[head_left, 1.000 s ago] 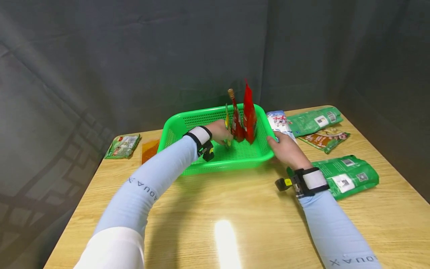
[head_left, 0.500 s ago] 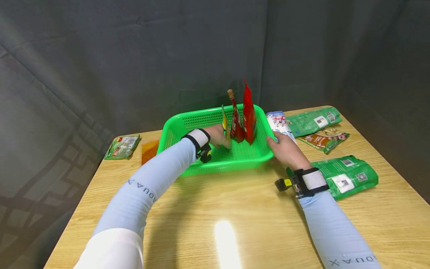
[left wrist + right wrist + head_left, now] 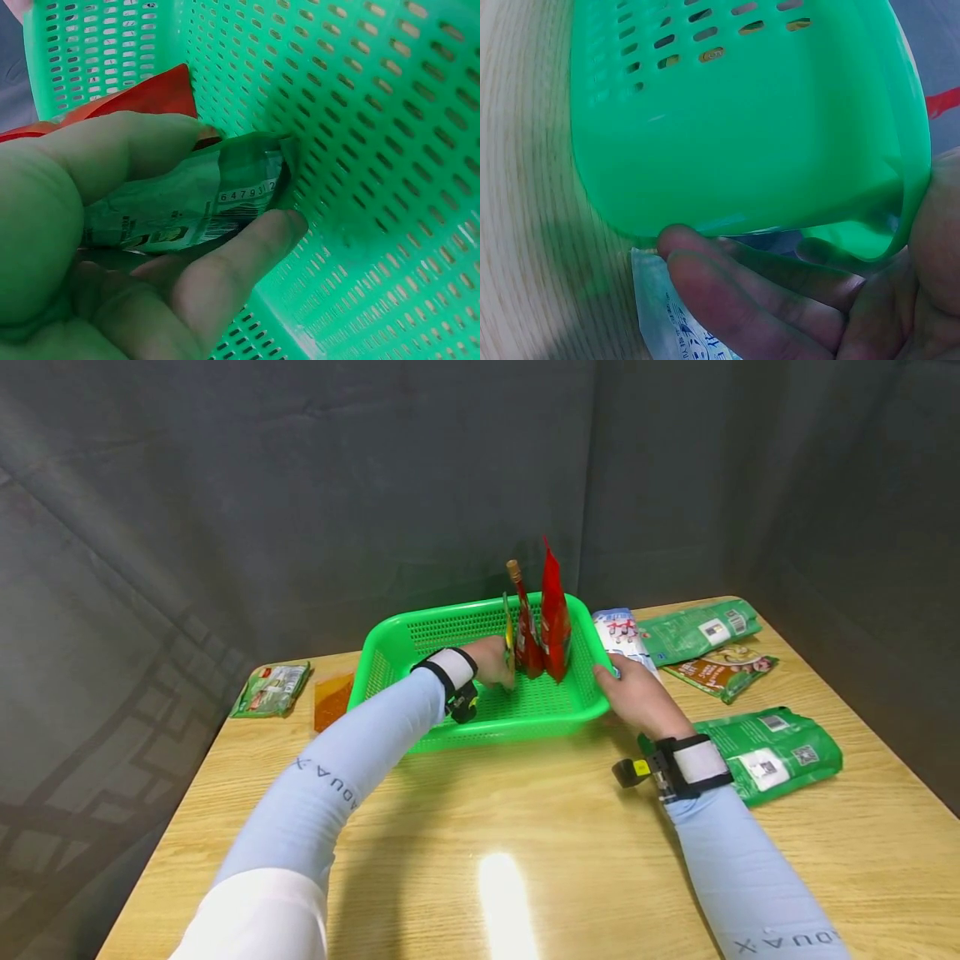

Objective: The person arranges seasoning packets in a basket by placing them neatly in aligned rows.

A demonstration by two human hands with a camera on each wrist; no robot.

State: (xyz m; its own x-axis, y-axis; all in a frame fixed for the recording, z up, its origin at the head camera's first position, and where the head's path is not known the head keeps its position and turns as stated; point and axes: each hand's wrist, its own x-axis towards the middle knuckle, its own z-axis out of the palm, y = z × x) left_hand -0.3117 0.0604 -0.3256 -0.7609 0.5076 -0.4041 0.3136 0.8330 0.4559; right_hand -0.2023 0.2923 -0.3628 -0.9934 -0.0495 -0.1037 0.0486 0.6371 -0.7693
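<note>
A green plastic basket with perforated walls stands at the back of the table. Inside it, my left hand holds a thin green and yellow food packet on edge. The left wrist view shows this packet between thumb and fingers, its printed end close to the perforated basket wall. Just right of it, a corked red bottle and a tall red pouch stand upright. My right hand grips the basket's right rim, thumb at the top and fingers below outside.
Right of the basket lie a white and blue packet, a green pouch, a brown packet and another green pouch. On the left are a small green packet and an orange-brown packet. Dark curtains surround the table.
My left hand has shifted the packet slightly left, then back right toward the bottle. The packet's top tilted left and now stands more upright. My right hand stays on the rim.
</note>
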